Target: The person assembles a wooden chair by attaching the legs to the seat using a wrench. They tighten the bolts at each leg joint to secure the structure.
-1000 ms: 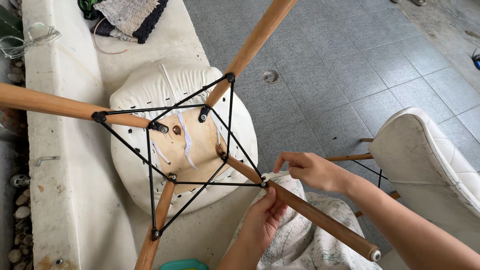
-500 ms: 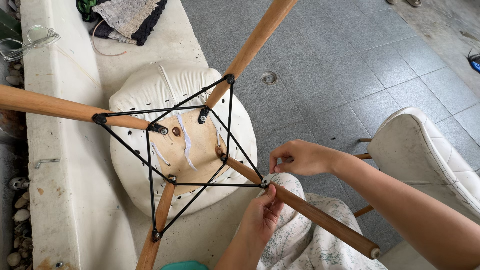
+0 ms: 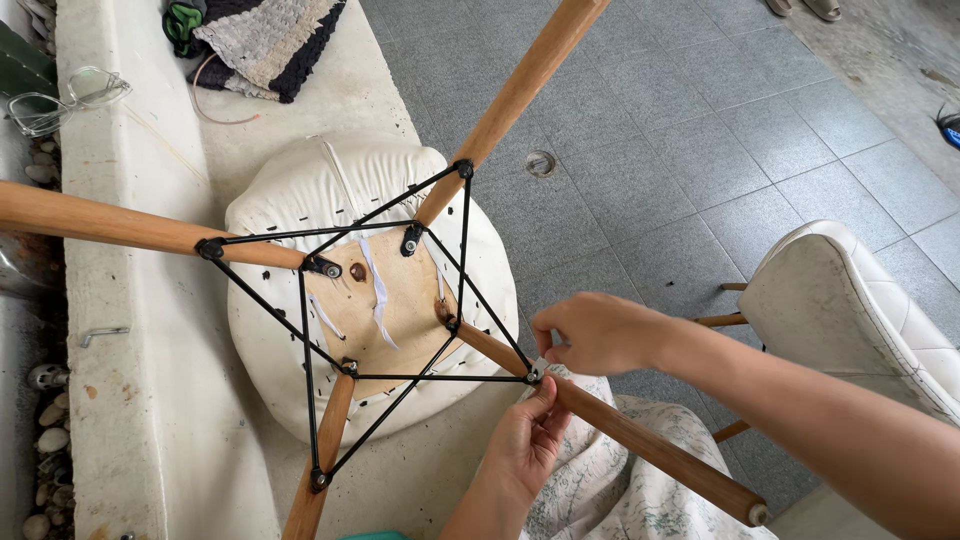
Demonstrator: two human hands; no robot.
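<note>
So there's a white upholstered chair flipped upside down on a pale concrete ledge, its four wooden legs sticking up and out, tied together by a black wire brace. A second white chair stands on the grey tiled floor off to the right. A striped knitted cloth lies at the far end of the ledge.

The right hand reaches in from the right, forearm across the frame, fingers curled and pinching at the brace joint on the nearest leg. The left hand comes up from below, fingertips pressed to the same joint. Can't tell what tiny part they're gripping, if any.
</note>
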